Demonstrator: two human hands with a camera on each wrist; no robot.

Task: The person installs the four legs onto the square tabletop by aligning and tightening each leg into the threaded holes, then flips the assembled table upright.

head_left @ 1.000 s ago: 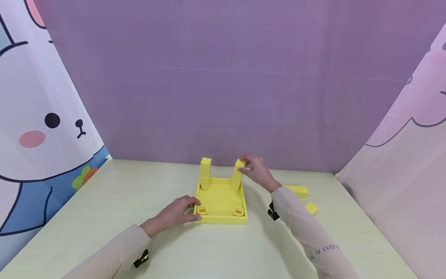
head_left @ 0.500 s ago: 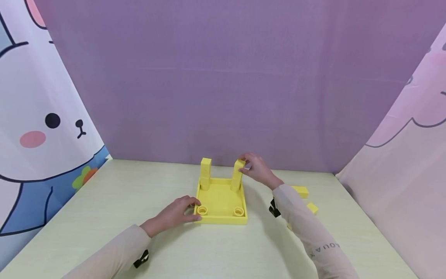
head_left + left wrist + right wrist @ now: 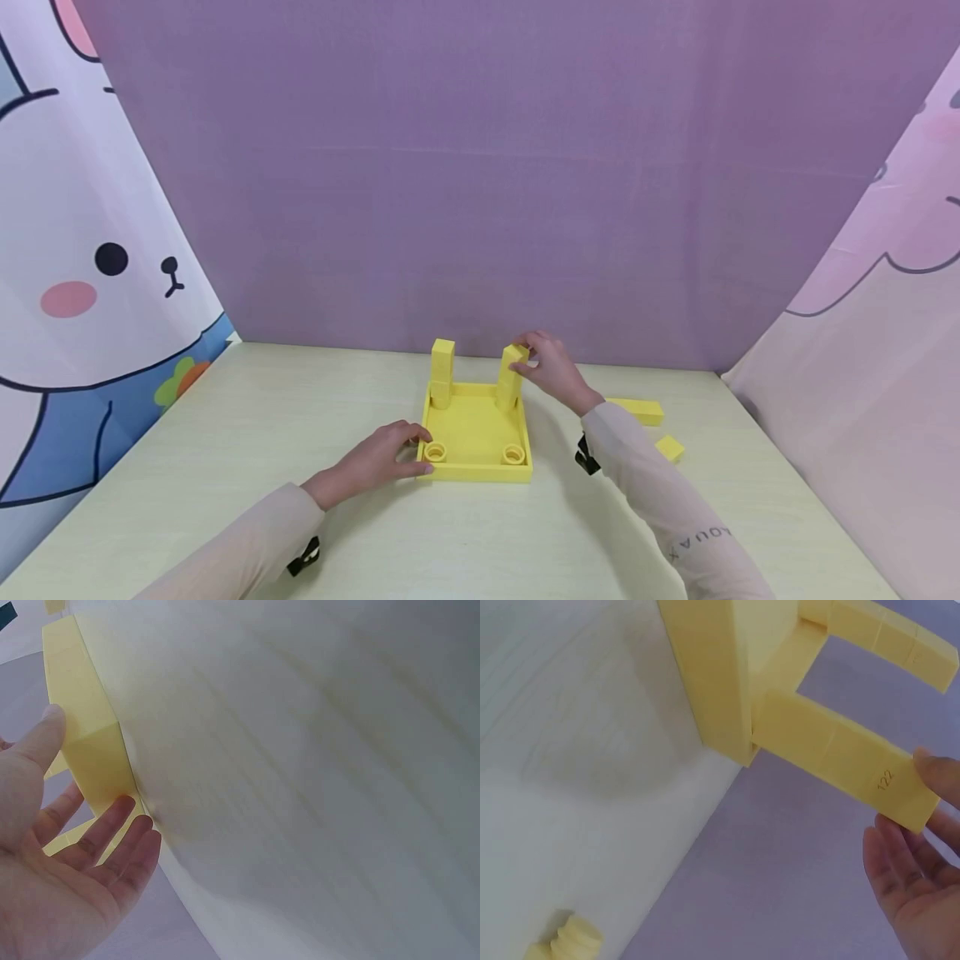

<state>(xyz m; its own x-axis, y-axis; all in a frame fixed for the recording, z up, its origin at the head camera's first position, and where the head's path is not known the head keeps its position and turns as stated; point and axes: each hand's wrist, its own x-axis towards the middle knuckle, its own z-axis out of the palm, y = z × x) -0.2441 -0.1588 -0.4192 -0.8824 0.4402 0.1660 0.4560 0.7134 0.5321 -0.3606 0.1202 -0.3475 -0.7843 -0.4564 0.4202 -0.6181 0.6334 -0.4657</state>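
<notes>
Yellow tray [image 3: 472, 429] is sitting on the pale tabletop [image 3: 337, 383], open side up. The person's left hand [image 3: 378, 458] has the near left corner, thumb at the front wall and fingertips by the left one. The right hand [image 3: 553, 372] is clamped on the top end of the right rear post [image 3: 510, 375], thumb and fingers pinching it. That post is standing in the tray's far right corner, and the right wrist view shows "122" marked on it.

Its twin, the left rear post [image 3: 442, 372], stands by itself in the far left corner. Both near corners just have short round sockets, left socket [image 3: 435, 452] and right socket [image 3: 513, 454]. Off to the right of the tray there's a long yellow block [image 3: 639, 412] and a smaller yellow block [image 3: 670, 449], partly behind the right sleeve [image 3: 652, 483]. Backdrop's a purple cloth [image 3: 480, 183].
</notes>
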